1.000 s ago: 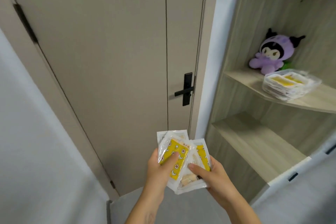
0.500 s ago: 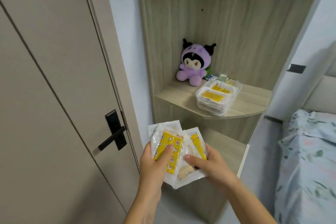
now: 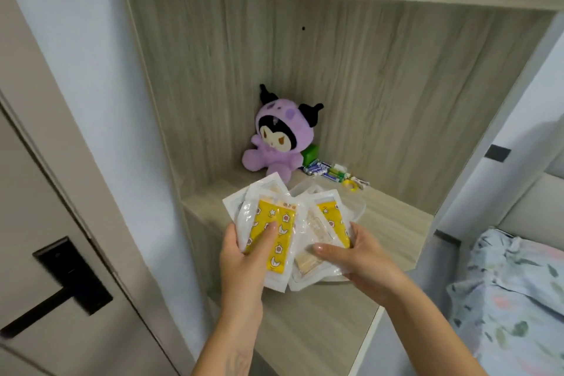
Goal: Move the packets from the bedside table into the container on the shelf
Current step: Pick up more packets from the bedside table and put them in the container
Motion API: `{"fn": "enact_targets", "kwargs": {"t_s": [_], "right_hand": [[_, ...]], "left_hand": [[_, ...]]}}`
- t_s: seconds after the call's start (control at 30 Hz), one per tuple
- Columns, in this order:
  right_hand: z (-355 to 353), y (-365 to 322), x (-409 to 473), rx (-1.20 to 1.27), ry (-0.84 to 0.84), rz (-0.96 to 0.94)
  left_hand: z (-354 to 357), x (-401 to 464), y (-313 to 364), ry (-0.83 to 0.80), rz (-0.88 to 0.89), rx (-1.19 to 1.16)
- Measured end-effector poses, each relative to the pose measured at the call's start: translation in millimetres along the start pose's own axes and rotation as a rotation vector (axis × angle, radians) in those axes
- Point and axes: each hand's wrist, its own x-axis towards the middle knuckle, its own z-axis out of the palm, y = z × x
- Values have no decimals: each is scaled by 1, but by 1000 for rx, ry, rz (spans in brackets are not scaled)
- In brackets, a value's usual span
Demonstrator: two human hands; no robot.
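I hold a fanned bundle of clear packets with yellow star-and-moon labels (image 3: 276,230) in front of the middle shelf (image 3: 393,217). My left hand (image 3: 244,262) grips the left part of the bundle, thumb pressed on a yellow label. My right hand (image 3: 363,259) grips the right part, thumb across the front. The clear plastic container (image 3: 355,207) on the shelf is mostly hidden behind the packets; only its right rim shows.
A purple plush toy (image 3: 282,137) sits at the back of the shelf, with small batteries and tubes (image 3: 331,172) beside it. A lower shelf (image 3: 320,323) lies under my hands. A door with a black handle (image 3: 65,281) stands left, a bed (image 3: 512,299) right.
The view swung right from the door to face the shelf. Both hands carried the packets forward and up, so they now cover the container.
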Motion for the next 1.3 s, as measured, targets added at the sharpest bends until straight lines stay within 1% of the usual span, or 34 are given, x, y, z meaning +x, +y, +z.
{"fn": "enact_targets", "kwargs": {"t_s": [0.07,0.13,0.27,0.4,0.5,0.57,0.6,0.63,0.7,0.77,0.83,0.87,0.93,1.0,1.07,1.23,1.3], "right_hand": [[-12,-5,11,-19,8,-7],[-22,-9,19,-21,21,-24],[-46,-26,37,-114,168,-64],[-62,-56,56,-270,188,-130],[-68,-65,68,-312,207,-133],[-74,-62,74,-308,290,-150],[-77,-60,76,-361,358,-173],[-82,-59,79,-474,427,-206],[-87,-58,83,-789,504,-271],[-89,-59,89,-1054,470,-330],[-88,-58,98,-1264,360,-358],[-87,-56,103,-1366,305,-336],[-85,-48,109,-1503,229,-212],[-85,-35,112,-1551,169,-121],[-84,-24,112,-1592,151,-134],[-79,-21,122,-1651,255,-141],[-76,-20,124,-1675,259,-137]], "left_hand": [[9,10,-4,45,-36,-59],[17,21,-6,53,-51,-94],[37,43,-8,-13,-77,-16],[50,59,-6,-67,-57,31],[53,71,-3,-52,-34,47],[49,81,1,-10,-25,9],[46,86,3,8,-28,-18],[42,91,6,19,-34,-35],[38,98,6,1,-52,-25],[39,99,3,-61,-83,19],[44,97,-3,-125,-118,81],[46,96,-6,-150,-137,111],[48,97,-11,-182,-160,181],[47,100,-14,-200,-170,243],[47,104,-16,-208,-184,271],[47,111,-17,-205,-229,270],[47,112,-18,-197,-213,285]]}}
